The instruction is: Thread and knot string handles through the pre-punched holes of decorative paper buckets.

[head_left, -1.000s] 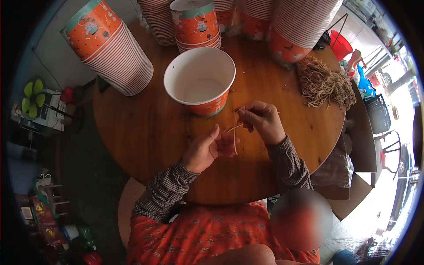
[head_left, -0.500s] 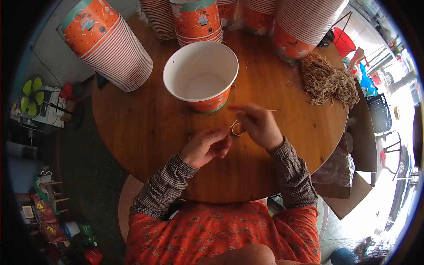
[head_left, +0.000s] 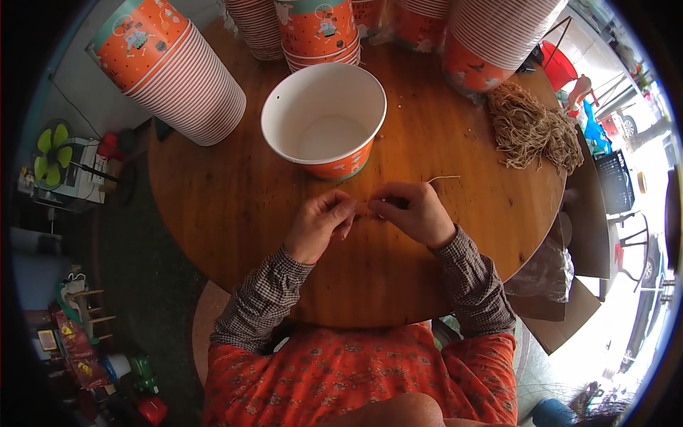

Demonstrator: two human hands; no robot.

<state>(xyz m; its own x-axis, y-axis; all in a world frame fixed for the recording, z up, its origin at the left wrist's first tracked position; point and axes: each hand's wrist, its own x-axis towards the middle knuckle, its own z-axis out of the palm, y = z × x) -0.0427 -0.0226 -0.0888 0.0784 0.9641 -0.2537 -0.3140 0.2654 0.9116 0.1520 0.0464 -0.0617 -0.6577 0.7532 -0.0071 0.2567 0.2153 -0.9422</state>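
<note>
Thumb and fingertips pressed together, my left hand [head_left: 320, 224] and my right hand [head_left: 416, 212] meet over the wooden table, pinching a thin beige cord [head_left: 446, 177] between them. One loose end of it sticks out behind the right hand; the part between the fingertips is mostly hidden. Just beyond both hands, an orange paper bucket [head_left: 345, 168] with a white inside stands upright and apart from them. Its wall has a small dark hole near the rim on the left.
A tall stack of paper buckets [head_left: 188, 78] leans at the far left. More stacked buckets [head_left: 320, 32] line the back, with another stack [head_left: 484, 50] at the back right. A bundle of beige cords [head_left: 530, 132] lies by the table's right edge, above open cardboard boxes [head_left: 558, 324].
My right hand has come down and closed its fingers near the left one. The small cord loop that showed between the hands is now hidden. The bucket stays in place.
</note>
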